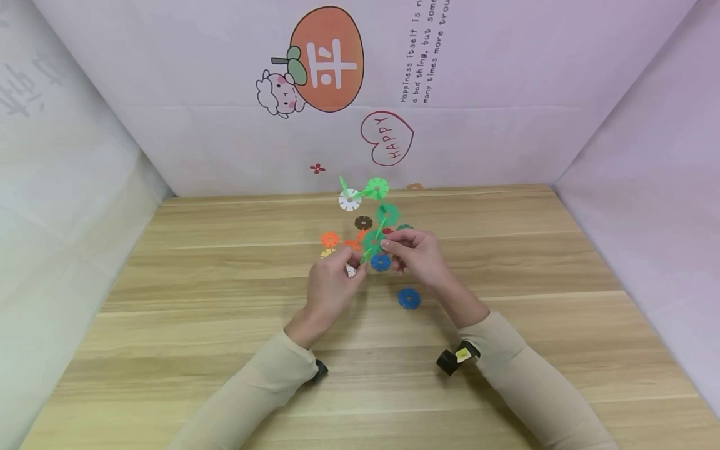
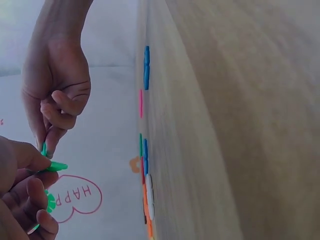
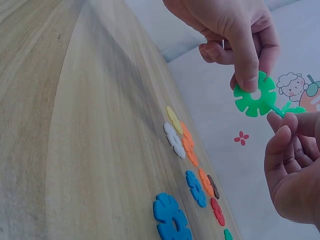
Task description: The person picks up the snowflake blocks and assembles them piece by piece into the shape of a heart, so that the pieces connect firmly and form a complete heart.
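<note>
Both hands hold a run of green slotted flower-shaped plastic discs above the table. My left hand (image 1: 332, 281) pinches a bright green disc (image 3: 255, 95) between thumb and fingers. Opposite it, my right hand (image 1: 419, 253) pinches a green disc (image 1: 374, 242) that meets the left hand's disc crosswise at their rims. Farther along are another green disc (image 1: 387, 214) and a light green disc (image 1: 377, 188). A white disc (image 1: 350, 200) shows beside the light green ones in the head view. In the left wrist view, the left fingers partly hide the green pieces.
On the wooden table (image 1: 225, 350) below lie loose discs: blue ones (image 1: 409, 299), orange ones (image 1: 329, 239), a brown one (image 1: 364, 223), a yellow one (image 3: 174, 119), a white one (image 3: 174, 140) and a red one (image 3: 217, 212). A printed white cloth (image 1: 478, 144) stands behind.
</note>
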### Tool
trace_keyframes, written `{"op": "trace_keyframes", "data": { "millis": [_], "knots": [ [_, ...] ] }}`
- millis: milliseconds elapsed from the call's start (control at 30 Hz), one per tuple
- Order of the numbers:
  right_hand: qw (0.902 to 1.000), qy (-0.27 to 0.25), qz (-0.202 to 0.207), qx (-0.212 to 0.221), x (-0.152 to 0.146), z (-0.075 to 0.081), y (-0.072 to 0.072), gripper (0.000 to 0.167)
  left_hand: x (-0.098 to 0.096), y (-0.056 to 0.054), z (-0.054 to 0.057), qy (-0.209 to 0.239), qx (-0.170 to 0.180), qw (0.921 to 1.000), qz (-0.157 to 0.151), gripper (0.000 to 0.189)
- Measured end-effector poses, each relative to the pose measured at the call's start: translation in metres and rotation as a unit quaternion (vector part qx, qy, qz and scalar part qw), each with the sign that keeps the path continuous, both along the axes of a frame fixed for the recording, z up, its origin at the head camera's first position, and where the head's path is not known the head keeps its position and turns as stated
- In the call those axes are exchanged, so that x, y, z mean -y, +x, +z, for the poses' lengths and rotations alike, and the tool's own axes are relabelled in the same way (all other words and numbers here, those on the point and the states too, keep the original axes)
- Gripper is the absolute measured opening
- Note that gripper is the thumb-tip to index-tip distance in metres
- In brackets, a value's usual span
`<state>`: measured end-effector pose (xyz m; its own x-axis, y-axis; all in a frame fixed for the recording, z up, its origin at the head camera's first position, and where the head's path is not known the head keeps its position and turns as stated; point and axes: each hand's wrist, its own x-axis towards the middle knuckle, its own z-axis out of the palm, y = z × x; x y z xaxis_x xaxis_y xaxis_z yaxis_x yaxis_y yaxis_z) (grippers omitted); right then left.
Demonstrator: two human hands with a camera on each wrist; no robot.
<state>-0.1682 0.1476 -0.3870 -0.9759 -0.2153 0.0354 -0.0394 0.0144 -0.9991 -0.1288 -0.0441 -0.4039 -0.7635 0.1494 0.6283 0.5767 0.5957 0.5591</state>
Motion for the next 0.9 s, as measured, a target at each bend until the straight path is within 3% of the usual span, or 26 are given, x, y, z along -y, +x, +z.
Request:
{"op": "trace_keyframes", "data": {
  "millis": [300,767,900],
  "knots": [
    [0.9997,-0.022,-0.005,0.005,-0.001,0.002,0.001,0.015,-0.007,0.000,0.000,-0.011,-0.034,0.9993,0.006,0.014],
    [0.9997,-0.025,-0.006,-0.006,-0.001,0.004,0.002,0.014,-0.011,0.002,0.001,0.001,-0.043,0.9991,0.002,0.014],
    [0.9992,-0.040,-0.004,-0.004,-0.002,0.004,0.002,0.007,-0.011,0.002,0.002,0.009,-0.044,0.9990,-0.008,0.015]
  ]
}}
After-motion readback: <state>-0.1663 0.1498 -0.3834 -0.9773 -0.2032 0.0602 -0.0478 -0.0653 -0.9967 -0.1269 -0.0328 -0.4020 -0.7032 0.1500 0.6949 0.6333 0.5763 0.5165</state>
